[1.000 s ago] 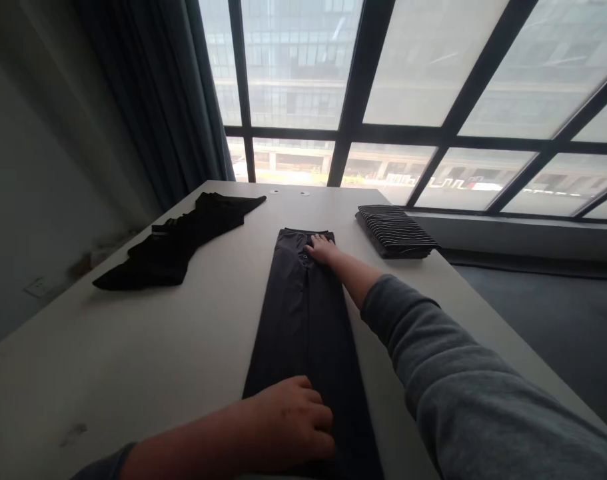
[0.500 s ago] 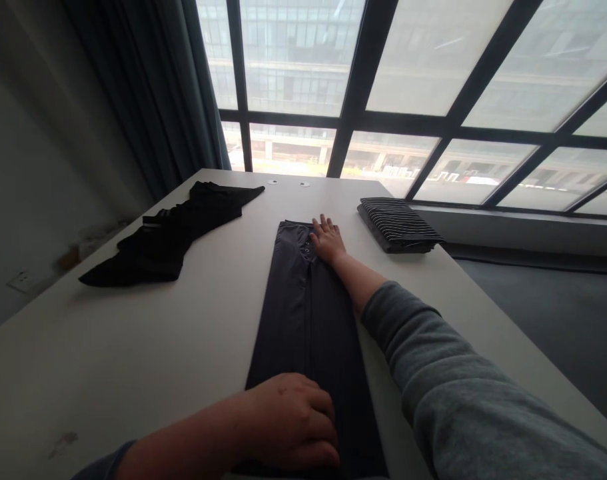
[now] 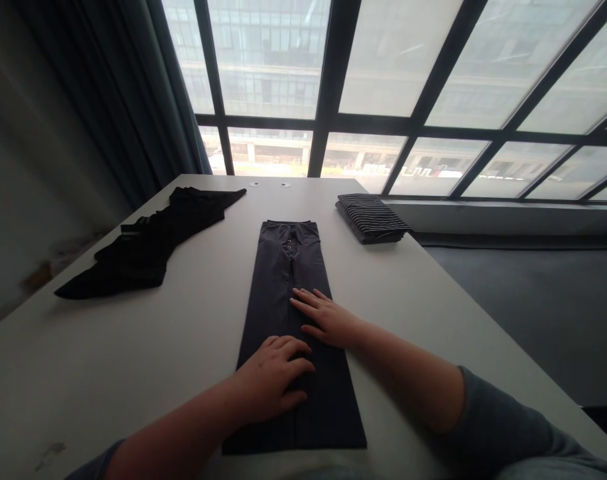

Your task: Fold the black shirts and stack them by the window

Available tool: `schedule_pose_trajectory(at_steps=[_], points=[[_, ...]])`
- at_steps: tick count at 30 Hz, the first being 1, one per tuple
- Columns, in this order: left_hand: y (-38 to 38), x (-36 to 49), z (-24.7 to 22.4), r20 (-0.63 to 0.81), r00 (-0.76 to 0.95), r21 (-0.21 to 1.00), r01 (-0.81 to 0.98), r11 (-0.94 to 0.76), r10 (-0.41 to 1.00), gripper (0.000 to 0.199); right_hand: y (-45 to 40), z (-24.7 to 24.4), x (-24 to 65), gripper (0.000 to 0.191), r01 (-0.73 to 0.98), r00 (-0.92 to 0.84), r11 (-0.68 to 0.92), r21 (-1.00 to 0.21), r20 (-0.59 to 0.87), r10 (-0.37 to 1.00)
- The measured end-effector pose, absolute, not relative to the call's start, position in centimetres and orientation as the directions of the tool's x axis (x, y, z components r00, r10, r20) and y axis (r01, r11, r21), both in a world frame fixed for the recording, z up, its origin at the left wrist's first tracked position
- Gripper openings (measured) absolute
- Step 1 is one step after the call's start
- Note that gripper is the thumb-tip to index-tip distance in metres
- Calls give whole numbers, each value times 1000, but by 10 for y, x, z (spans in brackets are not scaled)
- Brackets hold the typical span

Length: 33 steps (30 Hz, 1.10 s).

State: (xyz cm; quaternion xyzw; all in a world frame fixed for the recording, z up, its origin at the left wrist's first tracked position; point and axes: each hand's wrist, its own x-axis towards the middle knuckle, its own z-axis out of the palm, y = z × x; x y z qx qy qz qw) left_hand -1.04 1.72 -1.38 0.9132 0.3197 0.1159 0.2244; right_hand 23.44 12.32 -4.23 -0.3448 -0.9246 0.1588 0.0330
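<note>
Dark grey trousers [image 3: 274, 287] lie flat in a long narrow shape on the white table, waistband at the far end, with small round fastenings near the top. My left hand [image 3: 276, 380] rests on the lower part of the legs, its fingers apart and slightly bent. Higher up, on the right side of the cloth, my right hand [image 3: 326, 319] lies with its fingers spread. Neither hand holds anything.
On the white table [image 3: 198, 347], a crumpled black garment [image 3: 148, 243] lies at the left. A folded striped cloth [image 3: 373, 217] sits on a grey one near the right edge. Beyond are a large window and a dark curtain [image 3: 148, 87].
My right hand has drawn back from the waistband to the middle of the trousers. My left hand has moved slightly forward and its fingers have spread. The view has shifted, showing the hems.
</note>
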Motion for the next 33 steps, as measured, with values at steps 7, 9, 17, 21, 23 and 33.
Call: schedule_pose_trajectory(at_steps=[7, 9, 17, 21, 23, 33], points=[[20, -11, -12, 46, 773, 486, 536, -690, 633, 34, 118, -42, 241, 72, 623, -746, 690, -368, -13, 666], [21, -10, -12, 37, 768, 490, 544, -681, 639, 29, 120, -44, 240, 71, 634, -733, 682, -365, -2, 680], [20, -7, -11, 5, 745, 476, 585, -656, 668, 26, 173, -64, 251, 58, 726, -541, 573, -381, 197, 817], [40, 7, 3, -30, 750, 375, 622, -688, 661, 17, 239, -72, 265, 55, 795, -331, 449, -407, 330, 884], [67, 20, 10, -8, 732, 289, 653, -700, 681, 15, 272, -71, 270, 55, 812, -280, 421, -403, 364, 888], [231, 71, -20, 85, 444, 115, 885, -452, 892, 59, 379, -56, 271, 63, 823, -378, 461, -333, 285, 881]])
